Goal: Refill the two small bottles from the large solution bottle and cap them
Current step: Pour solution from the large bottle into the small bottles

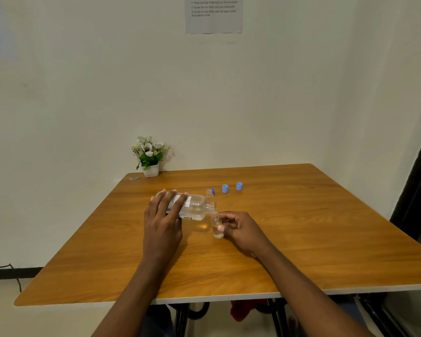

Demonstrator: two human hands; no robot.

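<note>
The left hand [164, 215] grips the large solution bottle [192, 207] tipped sideways, mouth at the small bottle [216, 228] that the right hand [238, 229] pinches upright on the table [314, 239], prob. to steady it; the 2nd small bottle [209, 193] & blue caps [225, 188] wait beyond both hands.

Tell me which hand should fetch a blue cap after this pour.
Probably the right hand: the blue caps lie on its side, and its small bottle can stand alone. The left hand holds the tilted large bottle.
</note>
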